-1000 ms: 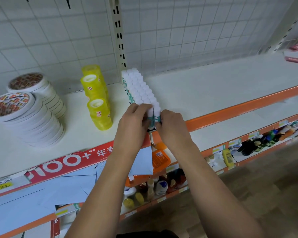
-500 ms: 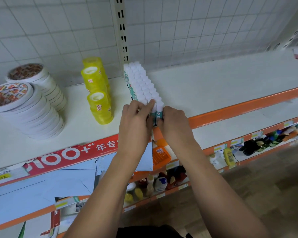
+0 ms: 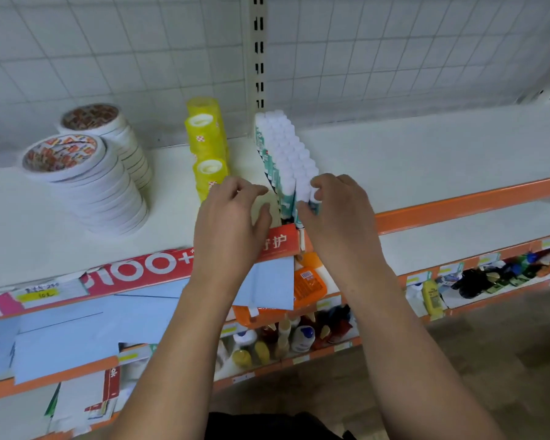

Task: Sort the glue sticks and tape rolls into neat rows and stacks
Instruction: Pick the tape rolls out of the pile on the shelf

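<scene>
Left hand [image 3: 232, 217]: fingers loose, holding nothing, just left of the glue sticks [image 3: 283, 154].
Right hand [image 3: 337, 214]: pinching the front stick [image 3: 304, 192]; I'd press it flush and upright.

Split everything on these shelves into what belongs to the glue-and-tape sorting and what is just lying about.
Job: glue sticks, yellow tape rolls, white tape stacks, right hand pinching the front sticks, left hand beside them.
Lying about: blue paper sheets, orange packet, bottles on the lower shelf.

The scene is lit softly and evenly, only faint shadows are cast beside the glue sticks [image 3: 286, 147], and the wire grid [image 3: 394, 58] behind them is bowed and slightly smeared.
</scene>
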{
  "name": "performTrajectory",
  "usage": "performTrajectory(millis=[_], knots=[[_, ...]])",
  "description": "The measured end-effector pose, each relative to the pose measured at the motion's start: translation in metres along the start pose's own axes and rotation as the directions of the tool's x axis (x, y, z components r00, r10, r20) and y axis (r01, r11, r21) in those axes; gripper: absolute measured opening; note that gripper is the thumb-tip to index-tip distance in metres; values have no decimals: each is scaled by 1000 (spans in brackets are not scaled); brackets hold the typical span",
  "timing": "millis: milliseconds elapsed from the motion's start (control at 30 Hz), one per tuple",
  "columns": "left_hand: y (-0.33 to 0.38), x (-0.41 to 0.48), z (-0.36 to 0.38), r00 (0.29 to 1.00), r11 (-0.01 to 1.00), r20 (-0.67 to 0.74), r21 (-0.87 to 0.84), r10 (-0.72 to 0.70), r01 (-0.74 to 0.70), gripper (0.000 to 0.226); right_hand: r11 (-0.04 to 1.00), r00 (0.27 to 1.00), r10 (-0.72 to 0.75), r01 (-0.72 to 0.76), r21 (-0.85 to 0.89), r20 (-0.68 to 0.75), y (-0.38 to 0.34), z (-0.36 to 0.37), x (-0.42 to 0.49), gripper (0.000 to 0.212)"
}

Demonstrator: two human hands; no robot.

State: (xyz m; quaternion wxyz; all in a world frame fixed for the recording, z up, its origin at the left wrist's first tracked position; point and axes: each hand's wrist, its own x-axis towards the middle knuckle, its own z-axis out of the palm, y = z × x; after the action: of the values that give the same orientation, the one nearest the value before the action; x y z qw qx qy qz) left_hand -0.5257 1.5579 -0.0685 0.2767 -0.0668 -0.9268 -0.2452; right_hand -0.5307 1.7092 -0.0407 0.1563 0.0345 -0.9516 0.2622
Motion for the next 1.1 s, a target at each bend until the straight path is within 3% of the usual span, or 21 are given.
performTrajectory(millis=[133,433,633,867,1100], knots=[[-20,-3,-27,998,997,-2,59,-57,57,25,998,999,-31,33,61,-30,-28,0,2,34],[-77,-13,-96,981,982,-142,119,-129,146,22,940,954,-281,250,232,109,-127,47,7,29],[-121,-10,-144,963,974,-208,111,-169,195,21,933,936,-327,297,202,132,-175,76,13,33],[-164,-1,-166,951,969,-216,61,-220,238,36,930,943,-302,260,259,139,-207,95,25,57],[-192,3,-159,962,965,-97,40,-256,261,46,909,930,-289,194,368,225,-217,107,37,48]])
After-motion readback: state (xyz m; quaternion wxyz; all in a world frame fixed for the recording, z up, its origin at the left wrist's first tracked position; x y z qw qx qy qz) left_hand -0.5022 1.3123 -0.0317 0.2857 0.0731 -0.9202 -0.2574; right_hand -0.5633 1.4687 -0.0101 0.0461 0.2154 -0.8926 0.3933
